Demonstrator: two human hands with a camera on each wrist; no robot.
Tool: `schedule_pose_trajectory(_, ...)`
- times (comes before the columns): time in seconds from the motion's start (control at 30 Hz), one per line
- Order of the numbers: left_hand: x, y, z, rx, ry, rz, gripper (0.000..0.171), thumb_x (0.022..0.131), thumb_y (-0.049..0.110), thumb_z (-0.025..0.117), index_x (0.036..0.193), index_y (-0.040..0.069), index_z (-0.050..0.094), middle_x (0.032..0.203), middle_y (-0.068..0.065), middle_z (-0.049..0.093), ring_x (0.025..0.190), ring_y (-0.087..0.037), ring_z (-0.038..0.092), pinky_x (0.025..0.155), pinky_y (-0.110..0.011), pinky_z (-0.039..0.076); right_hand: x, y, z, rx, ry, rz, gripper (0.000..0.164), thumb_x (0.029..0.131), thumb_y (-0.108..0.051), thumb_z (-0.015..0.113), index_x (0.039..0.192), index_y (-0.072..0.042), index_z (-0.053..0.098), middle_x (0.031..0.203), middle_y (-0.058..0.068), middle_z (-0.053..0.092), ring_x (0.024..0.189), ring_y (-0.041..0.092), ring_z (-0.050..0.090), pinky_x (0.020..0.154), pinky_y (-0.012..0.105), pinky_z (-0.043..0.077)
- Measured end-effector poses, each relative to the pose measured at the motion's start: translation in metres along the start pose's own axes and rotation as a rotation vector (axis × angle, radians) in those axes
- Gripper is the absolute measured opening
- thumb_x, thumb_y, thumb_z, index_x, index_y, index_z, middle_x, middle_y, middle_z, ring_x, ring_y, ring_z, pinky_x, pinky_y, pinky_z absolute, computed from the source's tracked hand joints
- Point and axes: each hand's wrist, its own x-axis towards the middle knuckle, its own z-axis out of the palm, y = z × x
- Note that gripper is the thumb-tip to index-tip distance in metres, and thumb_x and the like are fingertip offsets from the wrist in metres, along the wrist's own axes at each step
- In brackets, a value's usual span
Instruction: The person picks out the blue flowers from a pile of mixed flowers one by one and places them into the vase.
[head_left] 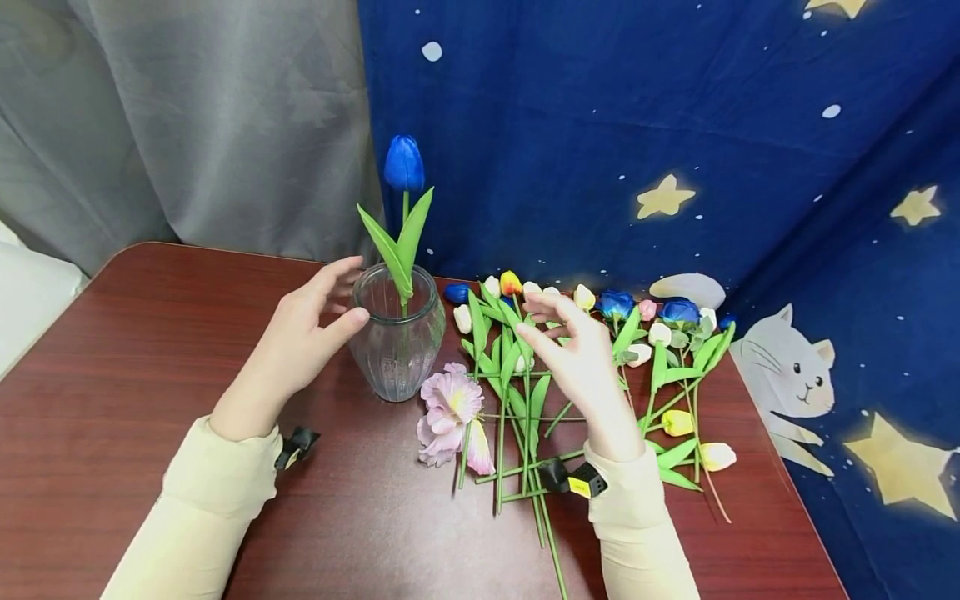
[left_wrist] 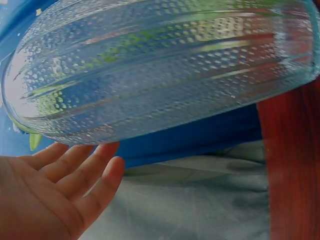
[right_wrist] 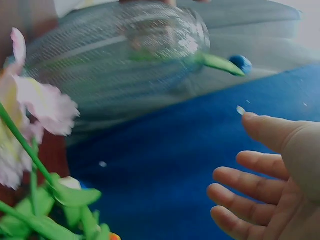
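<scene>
A clear ribbed glass vase stands upright on the table, holding one blue tulip with two green leaves. My left hand is at the vase's left side, its fingers and thumb spread beside the rim. In the left wrist view the fingertips come right up to the textured glass. My right hand hovers over the loose flowers, palm turned toward the vase, fingers loosely bent and nothing in them. Beside the vase's base lies a pink-purple ruffled flower.
Many artificial tulips with green stems lie crosswise on the right of the brown table. Blue roses and a yellow tulip are among them. A grey curtain and a blue star-patterned curtain hang behind.
</scene>
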Motion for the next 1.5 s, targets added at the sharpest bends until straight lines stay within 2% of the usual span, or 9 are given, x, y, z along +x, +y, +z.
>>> schedule_pose_trajectory(0.27,-0.004,-0.009,0.002,0.050,-0.109,-0.055,0.070,0.089,0.023,0.068,0.148,0.008,0.032,0.125,-0.020,0.054,0.102,-0.035,0.055,0.084,-0.052,0.044,0.000,0.005,-0.025,-0.111,0.008,0.108,0.033,0.089,-0.022,0.071,0.118,-0.007,0.065,0.104,0.007,0.068,0.093,0.017,0.062,0.076,0.029,0.049)
schedule_pose_trajectory(0.37,-0.005,-0.010,0.002,0.062,-0.134,-0.068,0.077,0.087,0.024,0.072,0.149,0.009,0.029,0.128,-0.019,0.052,0.103,-0.035,0.054,0.084,-0.054,0.044,0.001,0.007,-0.031,-0.176,-0.014,0.153,0.031,0.089,-0.022,0.070,0.115,-0.006,0.066,0.099,0.007,0.068,0.090,0.018,0.062,0.075,0.032,0.049)
schedule_pose_trajectory(0.5,-0.005,-0.014,0.003,0.087,-0.162,-0.067,0.086,0.082,0.029,0.077,0.150,0.011,0.028,0.139,-0.015,0.046,0.119,-0.034,0.048,0.094,-0.057,0.041,0.002,0.011,-0.036,-0.260,-0.067,0.212,0.030,0.089,-0.023,0.068,0.113,-0.005,0.066,0.097,0.009,0.068,0.089,0.022,0.063,0.078,0.038,0.049)
schedule_pose_trajectory(0.67,-0.005,-0.019,0.006,0.118,-0.165,-0.063,0.093,0.076,0.033,0.082,0.150,0.013,0.029,0.146,-0.008,0.039,0.133,-0.028,0.036,0.105,-0.056,0.031,0.002,0.016,-0.039,-0.356,-0.132,0.290,0.034,0.090,-0.030,0.066,0.114,-0.005,0.065,0.098,0.010,0.068,0.089,0.026,0.063,0.080,0.043,0.049)
schedule_pose_trajectory(0.8,-0.005,-0.021,0.007,0.115,-0.160,-0.069,0.094,0.075,0.033,0.083,0.150,0.014,0.030,0.146,-0.007,0.040,0.133,-0.027,0.037,0.105,-0.056,0.031,0.001,0.020,-0.040,-0.417,-0.162,0.339,0.033,0.090,-0.030,0.065,0.111,-0.005,0.067,0.096,0.009,0.067,0.086,0.026,0.062,0.077,0.043,0.049)
schedule_pose_trajectory(1.03,-0.004,-0.022,0.007,0.121,-0.156,-0.071,0.093,0.075,0.035,0.082,0.150,0.014,0.030,0.146,-0.007,0.040,0.133,-0.028,0.037,0.104,-0.056,0.032,0.004,0.031,-0.042,-0.488,-0.254,0.436,0.024,0.090,-0.020,0.066,0.104,-0.001,0.068,0.093,0.011,0.067,0.081,0.026,0.061,0.072,0.042,0.049)
schedule_pose_trajectory(1.3,-0.004,-0.022,0.007,0.122,-0.159,-0.070,0.093,0.075,0.034,0.082,0.150,0.014,0.030,0.146,-0.007,0.040,0.133,-0.028,0.037,0.104,-0.056,0.031,0.005,0.043,-0.042,-0.577,-0.374,0.476,0.019,0.084,-0.015,0.072,0.095,0.001,0.070,0.091,0.012,0.067,0.080,0.029,0.061,0.074,0.044,0.049)
schedule_pose_trajectory(1.4,-0.004,-0.022,0.007,0.123,-0.160,-0.066,0.093,0.075,0.034,0.083,0.150,0.014,0.031,0.146,-0.007,0.040,0.133,-0.027,0.037,0.105,-0.056,0.031,0.005,0.046,-0.042,-0.593,-0.396,0.498,0.020,0.083,-0.015,0.074,0.094,0.000,0.070,0.094,0.013,0.067,0.083,0.030,0.060,0.075,0.044,0.049)
schedule_pose_trajectory(1.5,-0.005,-0.022,0.008,0.127,-0.161,-0.063,0.093,0.075,0.034,0.083,0.150,0.014,0.031,0.146,-0.007,0.040,0.133,-0.027,0.037,0.105,-0.056,0.031,0.005,0.051,-0.040,-0.613,-0.415,0.496,0.015,0.082,-0.015,0.074,0.087,-0.001,0.070,0.092,0.012,0.067,0.078,0.028,0.059,0.073,0.043,0.049)
